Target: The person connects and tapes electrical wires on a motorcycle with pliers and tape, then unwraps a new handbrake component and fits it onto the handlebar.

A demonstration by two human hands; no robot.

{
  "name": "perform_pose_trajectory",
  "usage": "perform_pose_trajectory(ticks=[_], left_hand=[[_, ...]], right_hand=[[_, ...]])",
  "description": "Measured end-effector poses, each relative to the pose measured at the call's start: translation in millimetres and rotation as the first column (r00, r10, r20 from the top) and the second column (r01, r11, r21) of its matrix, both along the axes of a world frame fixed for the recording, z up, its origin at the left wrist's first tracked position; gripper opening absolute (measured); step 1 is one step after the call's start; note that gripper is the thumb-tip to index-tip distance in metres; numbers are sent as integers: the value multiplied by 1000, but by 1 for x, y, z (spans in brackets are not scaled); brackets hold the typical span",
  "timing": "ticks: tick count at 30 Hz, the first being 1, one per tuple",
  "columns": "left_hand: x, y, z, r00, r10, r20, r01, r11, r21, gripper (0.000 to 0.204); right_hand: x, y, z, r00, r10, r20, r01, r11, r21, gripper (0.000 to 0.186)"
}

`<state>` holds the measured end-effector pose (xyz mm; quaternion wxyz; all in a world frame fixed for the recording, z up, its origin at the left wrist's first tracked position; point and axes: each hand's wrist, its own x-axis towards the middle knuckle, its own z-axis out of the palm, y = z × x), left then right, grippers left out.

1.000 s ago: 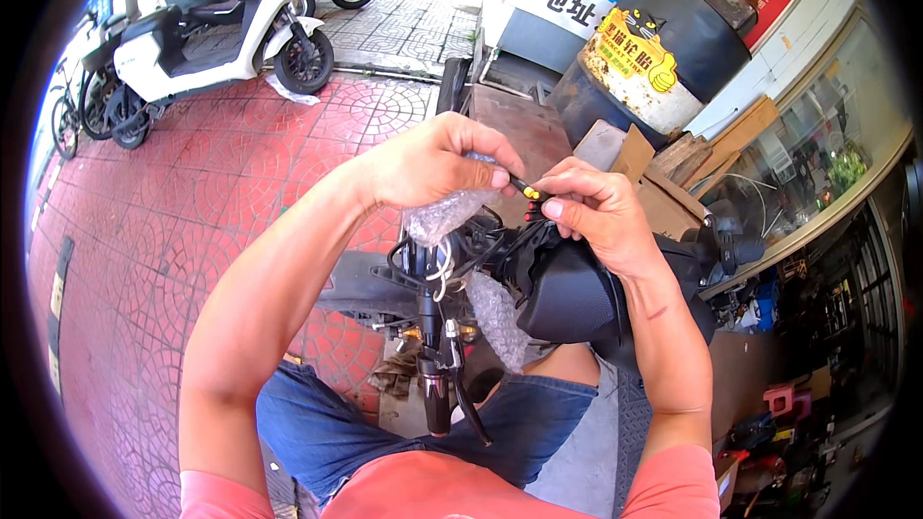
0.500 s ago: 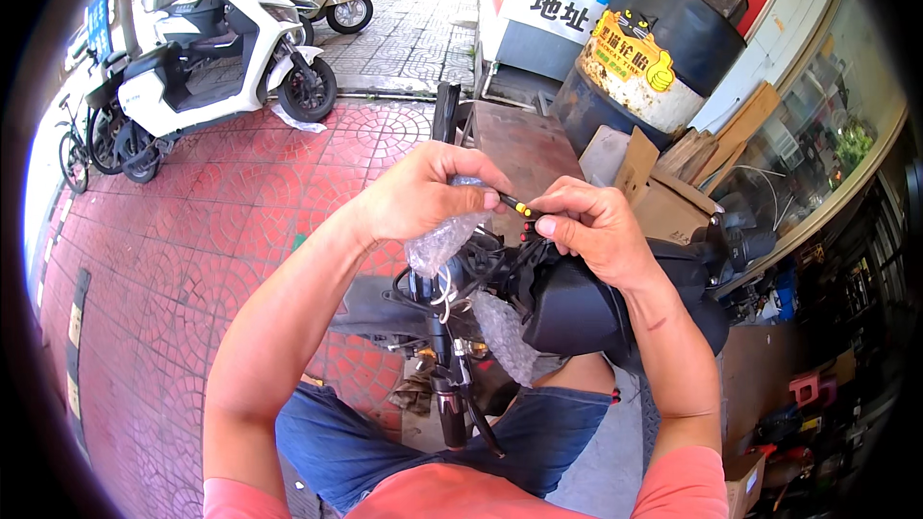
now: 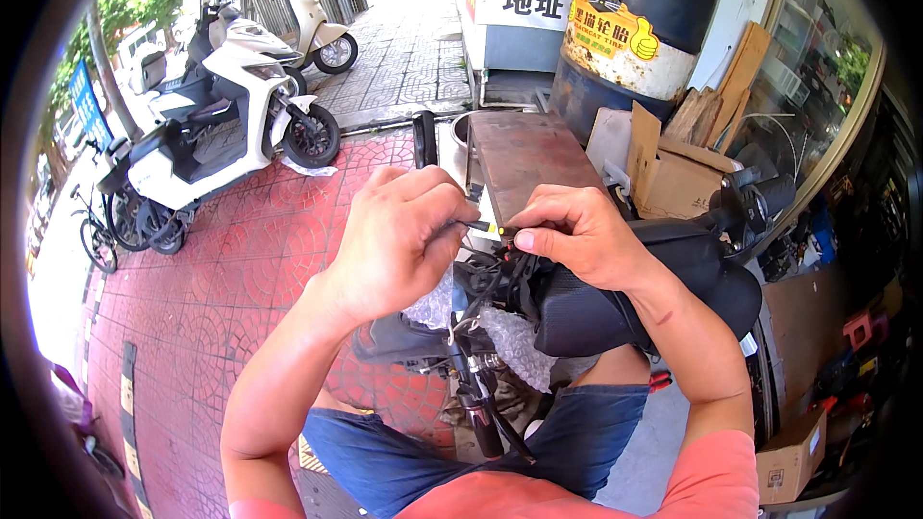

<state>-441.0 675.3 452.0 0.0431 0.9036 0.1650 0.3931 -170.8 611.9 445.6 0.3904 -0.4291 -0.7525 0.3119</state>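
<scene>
A small black cable connector with a yellow band [image 3: 493,229] is pinched between my two hands. My left hand [image 3: 399,240] grips its dark cable end with curled fingers, above crumpled bubble wrap [image 3: 428,306]. My right hand [image 3: 582,235] closes thumb and forefinger on the other end, with a small red piece just below. Under them lie black wires, a handlebar with a grip [image 3: 481,423], more bubble wrap [image 3: 519,346] and a black padded seat or cover [image 3: 702,288], partly behind my right forearm.
A rusty metal board [image 3: 519,149] lies ahead. Behind it are a black drum [image 3: 635,67], cardboard [image 3: 673,183] and wood planks [image 3: 726,86]. White scooters [image 3: 226,154] stand at left on red paving [image 3: 212,317]. A glass front and cluttered shop interior are at right.
My left hand has turned so its back faces up more and now hides more of the bubble wrap. Both hands still hold the connector. The view has tilted slightly up.
</scene>
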Motion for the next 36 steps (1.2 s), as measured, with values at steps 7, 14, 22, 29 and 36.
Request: perform_pose_trajectory(ticks=[7,14,22,29,36], left_hand=[[9,-10,3,998,61,2,-60,970,237,19],[13,-14,-1,996,93,15,-92,933,348,22],[13,-17,-8,994,110,3,-107,963,249,21],[13,-14,-11,997,79,12,-79,977,199,21],[14,-14,-9,999,35,-1,-34,978,205,20]], right_hand=[[-3,-2,-3,999,-48,-9,48,998,41,16],[-7,-9,3,981,-145,131,120,976,181,14],[-4,-5,-3,986,-135,100,109,968,225,14],[-2,-2,-4,983,-118,137,81,964,252,16],[-1,0,3,995,-36,96,25,993,116,16]])
